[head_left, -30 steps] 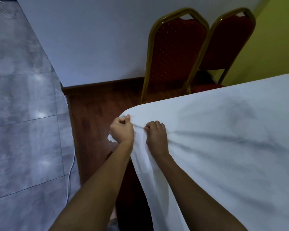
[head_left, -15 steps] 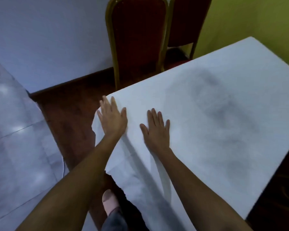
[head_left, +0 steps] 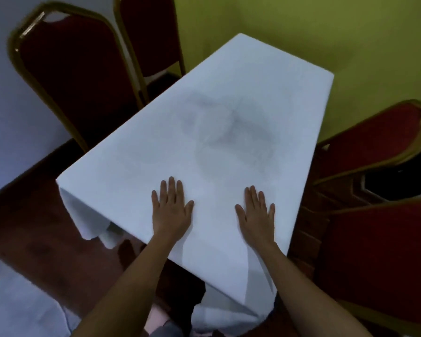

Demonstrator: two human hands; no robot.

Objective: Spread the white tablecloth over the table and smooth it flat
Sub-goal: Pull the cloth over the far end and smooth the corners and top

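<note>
The white tablecloth [head_left: 212, 132] covers the whole rectangular table top and hangs over its near edge and left corner. Faint grey smudges show at its middle. My left hand [head_left: 171, 210] lies flat on the cloth near the front edge, palm down, fingers spread. My right hand [head_left: 257, 215] lies flat the same way, a hand's width or two to the right. Neither hand holds anything. The table itself is hidden under the cloth.
Two red chairs with gold frames [head_left: 75, 76] stand along the table's left side. Two more red chairs [head_left: 374, 147] crowd its right side. A yellow-green wall [head_left: 301, 25] is behind the far end. Dark wood floor [head_left: 29, 227] lies to the left.
Both hands let go of the bunched cloth corner, opened flat, and slid right along the near edge. They are now further apart. My view has swung right to face the table lengthwise.
</note>
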